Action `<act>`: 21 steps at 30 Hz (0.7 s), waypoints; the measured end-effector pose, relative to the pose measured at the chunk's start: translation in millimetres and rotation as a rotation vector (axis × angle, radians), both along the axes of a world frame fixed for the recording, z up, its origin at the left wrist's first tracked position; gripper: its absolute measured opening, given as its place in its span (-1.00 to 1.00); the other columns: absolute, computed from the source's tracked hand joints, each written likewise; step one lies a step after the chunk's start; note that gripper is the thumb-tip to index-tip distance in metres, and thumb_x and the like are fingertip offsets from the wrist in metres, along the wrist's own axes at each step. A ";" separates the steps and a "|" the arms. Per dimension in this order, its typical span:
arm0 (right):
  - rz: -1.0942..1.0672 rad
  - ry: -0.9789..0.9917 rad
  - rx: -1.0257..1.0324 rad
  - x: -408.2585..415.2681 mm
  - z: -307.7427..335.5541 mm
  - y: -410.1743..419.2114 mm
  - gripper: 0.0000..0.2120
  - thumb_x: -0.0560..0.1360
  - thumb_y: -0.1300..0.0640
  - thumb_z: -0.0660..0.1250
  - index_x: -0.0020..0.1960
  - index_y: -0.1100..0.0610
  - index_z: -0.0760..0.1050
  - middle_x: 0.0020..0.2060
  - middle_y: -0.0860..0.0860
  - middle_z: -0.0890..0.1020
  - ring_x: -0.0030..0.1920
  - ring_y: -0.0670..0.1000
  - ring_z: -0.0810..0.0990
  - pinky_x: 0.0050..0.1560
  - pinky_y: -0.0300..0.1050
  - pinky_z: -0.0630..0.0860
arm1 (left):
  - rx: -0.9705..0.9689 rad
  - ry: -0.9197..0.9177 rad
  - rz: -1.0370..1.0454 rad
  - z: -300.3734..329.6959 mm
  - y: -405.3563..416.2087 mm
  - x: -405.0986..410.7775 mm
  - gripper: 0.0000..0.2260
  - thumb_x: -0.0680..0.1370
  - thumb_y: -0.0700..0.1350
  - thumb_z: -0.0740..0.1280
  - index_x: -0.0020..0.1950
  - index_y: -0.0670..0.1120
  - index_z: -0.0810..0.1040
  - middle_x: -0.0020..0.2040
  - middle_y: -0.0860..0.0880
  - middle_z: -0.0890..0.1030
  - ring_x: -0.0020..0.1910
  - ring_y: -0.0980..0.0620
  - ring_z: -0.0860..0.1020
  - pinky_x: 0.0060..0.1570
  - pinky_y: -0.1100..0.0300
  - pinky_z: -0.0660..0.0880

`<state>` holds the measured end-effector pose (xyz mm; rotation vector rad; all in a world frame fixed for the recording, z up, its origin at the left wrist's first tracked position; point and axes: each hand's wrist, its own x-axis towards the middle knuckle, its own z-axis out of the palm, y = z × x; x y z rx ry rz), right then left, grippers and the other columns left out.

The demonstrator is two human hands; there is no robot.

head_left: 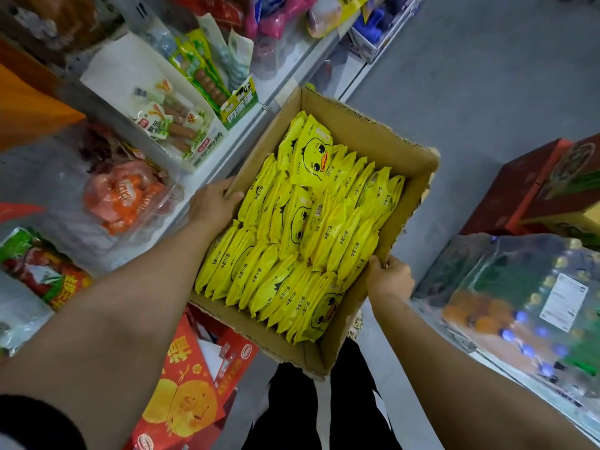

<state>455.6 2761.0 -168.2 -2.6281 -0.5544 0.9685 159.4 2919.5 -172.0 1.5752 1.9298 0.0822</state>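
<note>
An open cardboard box [363,134] is held in the air in front of me, above my dark-trousered legs. It is packed with several yellow packets [311,228] printed with a duck face, most standing on edge; one lies face up at the far end. My left hand [212,203] grips the box's left wall, fingers curled over the rim. My right hand [389,277] grips the right wall near the close corner, thumb over the rim.
Shelves on the left hold sausage packs in a white display carton [156,102], an orange snack bag [126,203] and other goods. A red gift box [191,384] stands below. On the right are a shrink-wrapped bottle pack [526,303] and red cartons [535,186]. Grey floor lies beyond.
</note>
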 end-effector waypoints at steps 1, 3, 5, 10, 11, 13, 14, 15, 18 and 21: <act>-0.001 0.015 0.002 0.4 0.8 0.2 -0.83 0.57 0.06 0.32 -0.01 0.14 0.62 -0.37 0.06 0.55 -0.43 0.04 0.47 -0.32 -0.14 0.41 | 0.006 -0.021 0.019 1.7 -2.1 1.4 -0.66 0.56 0.00 0.33 0.35 0.08 0.52 0.17 -0.18 0.63 0.16 -0.23 0.55 0.10 0.03 0.45; 0.004 0.042 0.000 1.2 4.8 1.0 -0.81 0.56 0.04 0.33 0.10 0.07 0.63 -0.28 0.05 0.59 -0.37 0.06 0.52 -0.28 -0.12 0.45 | 0.016 -0.070 0.042 5.4 -7.3 4.2 -0.66 0.58 -0.05 0.32 0.36 0.03 0.51 0.18 -0.18 0.62 0.17 -0.21 0.54 0.10 0.07 0.43; 0.034 0.067 -0.012 3.1 11.1 2.1 -0.75 0.56 0.01 0.34 0.19 0.07 0.59 -0.21 0.07 0.62 -0.29 0.10 0.57 -0.23 -0.11 0.47 | 0.006 -0.099 0.050 8.5 -13.3 6.5 -0.65 0.58 -0.05 0.32 0.37 -0.03 0.49 0.19 -0.19 0.60 0.18 -0.20 0.53 0.09 0.08 0.42; 0.153 0.063 -0.057 7.8 30.3 13.8 -0.58 0.56 -0.06 0.34 0.29 0.19 0.51 0.06 0.19 0.65 0.05 0.22 0.60 -0.05 -0.02 0.47 | -0.016 -0.170 0.171 24.8 -36.9 13.1 -0.49 0.59 0.05 0.30 0.49 -0.10 0.33 0.43 -0.13 0.42 0.41 -0.15 0.36 0.36 0.01 0.30; 0.180 0.052 -0.069 8.8 34.0 16.8 -0.56 0.56 -0.07 0.34 0.31 0.19 0.50 0.08 0.19 0.64 0.07 0.22 0.59 -0.03 -0.01 0.48 | -0.002 -0.184 0.189 29.9 -42.9 14.9 -0.49 0.59 0.04 0.30 0.49 -0.11 0.32 0.45 -0.12 0.40 0.43 -0.13 0.34 0.37 0.04 0.27; 0.218 0.026 -0.098 10.9 40.4 22.7 -0.57 0.56 -0.08 0.33 0.23 0.25 0.52 0.01 0.20 0.64 0.02 0.22 0.59 -0.07 -0.01 0.47 | 0.032 -0.218 0.213 38.6 -55.3 15.9 -0.53 0.59 0.02 0.31 0.46 -0.12 0.38 0.40 -0.12 0.45 0.39 -0.10 0.39 0.31 0.11 0.30; 0.230 0.014 -0.108 11.2 44.2 25.6 -0.57 0.55 -0.08 0.33 0.16 0.29 0.53 -0.08 0.20 0.62 -0.02 0.23 0.58 -0.10 0.00 0.47 | 0.041 -0.231 0.221 42.1 -61.0 15.2 -0.56 0.59 0.02 0.31 0.43 -0.12 0.41 0.36 -0.13 0.49 0.35 -0.10 0.43 0.28 0.11 0.33; 0.244 0.002 -0.117 11.2 47.4 28.1 -0.57 0.55 -0.08 0.33 0.10 0.32 0.54 -0.18 0.18 0.59 -0.07 0.23 0.58 -0.12 0.01 0.47 | 0.049 -0.240 0.226 44.1 -66.3 14.2 -0.56 0.58 0.02 0.31 0.41 -0.12 0.43 0.34 -0.14 0.51 0.34 -0.11 0.45 0.27 0.10 0.35; 0.336 -0.055 -0.150 8.1 59.6 35.0 -0.60 0.57 -0.07 0.31 0.06 0.31 0.52 -0.27 0.13 0.52 -0.01 0.25 0.58 -0.11 0.02 0.45 | 0.037 -0.266 0.263 55.2 -82.6 16.1 -0.55 0.58 0.05 0.31 0.42 -0.11 0.42 0.35 -0.15 0.50 0.35 -0.12 0.44 0.29 0.08 0.35; 0.484 -0.109 -0.170 3.3 73.2 40.7 -0.56 0.58 -0.07 0.30 0.24 0.29 0.45 0.06 0.23 0.60 0.16 0.28 0.54 -0.03 0.03 0.44 | 0.017 -0.327 0.288 63.9 -100.0 25.8 -0.55 0.58 0.07 0.31 0.42 -0.08 0.42 0.37 -0.11 0.49 0.36 -0.08 0.43 0.27 0.13 0.33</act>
